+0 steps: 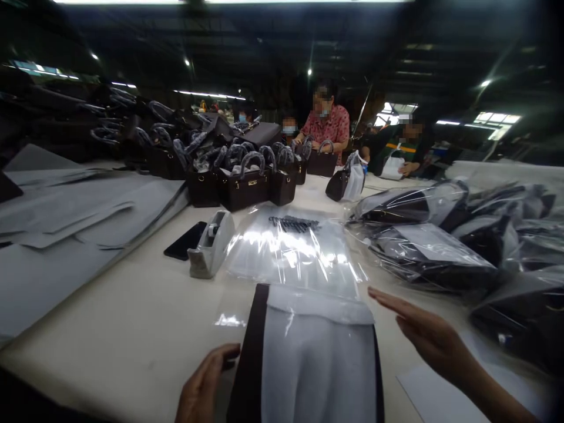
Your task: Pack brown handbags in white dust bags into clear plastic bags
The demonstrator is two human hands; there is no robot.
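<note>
The bottom frame edge cuts off the lower part of the dark bag (247,364) and both wrists, so the bag's full shape cannot be made out; a white sheet (317,364) covers most of its front, leaving only dark strips down either side. The left hand (205,385) is partly out of view, its fingers curled against the bag's left edge, touching it; whether it truly grips is hard to tell. The right hand (423,335) is flat and open, fingers straight and together, hovering just right of the bag and holding nothing.

The bag lies at the near edge of the pale table (132,329), its top overlapping a clear plastic bag (295,252) spread flat behind it. Bare tabletop lies to the left of the bag. Further left sit a tape dispenser (211,244) and a black phone (185,241), with grey sheets (79,211) beyond. On the right, wrapped bags (440,252) crowd the table close to the open hand. Rows of dark handbags (242,182) stand farther back, where other people (328,126) work.
</note>
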